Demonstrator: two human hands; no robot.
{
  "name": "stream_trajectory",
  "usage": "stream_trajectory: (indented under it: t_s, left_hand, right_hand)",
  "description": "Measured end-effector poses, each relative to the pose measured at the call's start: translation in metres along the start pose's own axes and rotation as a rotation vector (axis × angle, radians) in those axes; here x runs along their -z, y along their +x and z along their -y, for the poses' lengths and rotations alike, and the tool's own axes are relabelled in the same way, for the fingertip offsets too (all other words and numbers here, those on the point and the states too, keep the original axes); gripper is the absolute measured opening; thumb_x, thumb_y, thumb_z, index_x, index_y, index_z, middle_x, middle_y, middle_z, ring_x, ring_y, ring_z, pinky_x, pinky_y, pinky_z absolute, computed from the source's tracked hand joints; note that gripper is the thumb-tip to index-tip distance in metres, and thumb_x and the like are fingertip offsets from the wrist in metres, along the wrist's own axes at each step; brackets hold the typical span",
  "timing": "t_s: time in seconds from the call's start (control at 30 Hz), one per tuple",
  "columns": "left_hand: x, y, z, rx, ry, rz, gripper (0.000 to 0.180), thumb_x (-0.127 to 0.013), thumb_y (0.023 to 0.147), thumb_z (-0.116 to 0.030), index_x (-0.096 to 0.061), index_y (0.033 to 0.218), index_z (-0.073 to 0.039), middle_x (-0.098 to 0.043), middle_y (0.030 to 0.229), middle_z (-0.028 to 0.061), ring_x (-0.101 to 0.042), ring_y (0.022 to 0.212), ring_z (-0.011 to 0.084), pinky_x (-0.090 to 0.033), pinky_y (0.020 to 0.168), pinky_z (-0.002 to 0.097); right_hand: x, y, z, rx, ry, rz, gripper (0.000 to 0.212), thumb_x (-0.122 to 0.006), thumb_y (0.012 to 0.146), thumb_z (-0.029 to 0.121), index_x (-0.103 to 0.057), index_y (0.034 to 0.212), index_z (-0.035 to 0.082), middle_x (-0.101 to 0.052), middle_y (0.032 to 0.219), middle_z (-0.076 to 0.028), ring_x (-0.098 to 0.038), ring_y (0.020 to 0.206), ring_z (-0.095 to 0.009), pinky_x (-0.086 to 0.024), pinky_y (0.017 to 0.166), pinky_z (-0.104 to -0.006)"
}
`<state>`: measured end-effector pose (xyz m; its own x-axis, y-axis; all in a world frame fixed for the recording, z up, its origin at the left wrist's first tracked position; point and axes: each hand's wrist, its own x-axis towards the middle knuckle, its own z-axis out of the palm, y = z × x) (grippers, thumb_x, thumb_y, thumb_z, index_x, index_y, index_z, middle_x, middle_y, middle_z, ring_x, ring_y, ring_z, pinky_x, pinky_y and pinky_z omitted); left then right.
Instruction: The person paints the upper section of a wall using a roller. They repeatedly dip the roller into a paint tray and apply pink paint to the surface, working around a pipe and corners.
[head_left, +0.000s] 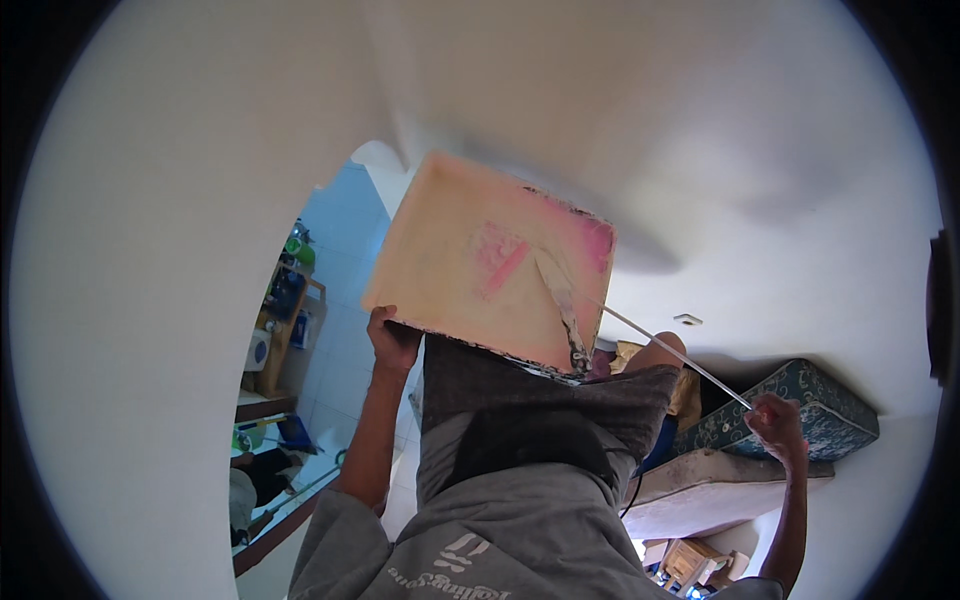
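A shallow, square-cornered tray [425,250], peach-coloured with pink smears and dark, chipped edges, is held tilted before my body. My left hand [395,343] grips its near left corner, thumb up along the rim. Off to the right, my right hand [777,425] is closed around the end of a thin pale rod [680,352]. The rod slants up and left to the tray's right edge; what is at its far end I cannot make out. A whitish streak [556,285] and a pink bar-shaped mark [507,270] show on the tray's face.
Pale walls [640,110] curve close ahead and on both sides. At the lower right lie a dark green patterned mattress [815,400] and a pale one [700,490]. Down on the left are a wooden shelf [275,350], a tiled floor [345,240] and another person [262,480].
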<state>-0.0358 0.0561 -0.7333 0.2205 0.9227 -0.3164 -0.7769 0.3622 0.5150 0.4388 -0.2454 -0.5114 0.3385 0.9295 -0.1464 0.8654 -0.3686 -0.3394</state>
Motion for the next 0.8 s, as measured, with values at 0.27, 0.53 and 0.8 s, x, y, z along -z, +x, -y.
stream_trajectory:
  t_s: [0.27,0.53,0.8]
  left_hand:
    - [0.01,0.005,0.007,0.016,-0.036,0.067,0.063,-0.058,0.068,-0.025,-0.044,0.127,-0.005,-0.051,0.122,0.0085,-0.047,0.115,0.0272,-0.038,0.096,0.0458]
    - [0.02,0.024,0.01,0.058,-0.014,0.074,0.064,-0.059,0.068,-0.024,-0.043,0.128,-0.005,-0.051,0.122,0.0083,-0.047,0.115,0.0274,-0.038,0.097,0.0458]
    - [0.019,0.026,0.01,0.082,0.026,0.08,0.067,-0.06,0.067,-0.023,-0.042,0.128,-0.005,-0.05,0.124,0.0081,-0.046,0.117,0.0278,-0.037,0.098,0.0447]
  right_hand:
    - [-0.006,0.019,-0.014,0.114,-0.164,0.018,0.015,-0.068,0.07,0.012,-0.057,0.076,0.005,-0.043,0.049,-0.006,-0.041,0.042,-0.014,-0.037,0.045,-0.0305]
    - [-0.033,0.09,0.042,0.157,-0.05,0.153,0.023,-0.072,0.073,0.015,-0.056,0.084,0.003,-0.054,0.057,-0.011,-0.054,0.048,-0.025,-0.043,0.049,-0.0336]
    - [-0.038,0.109,0.048,0.269,-0.065,0.153,0.024,-0.073,0.071,0.014,-0.054,0.082,0.004,-0.047,0.052,-0.005,-0.047,0.044,-0.015,-0.041,0.048,-0.0289]
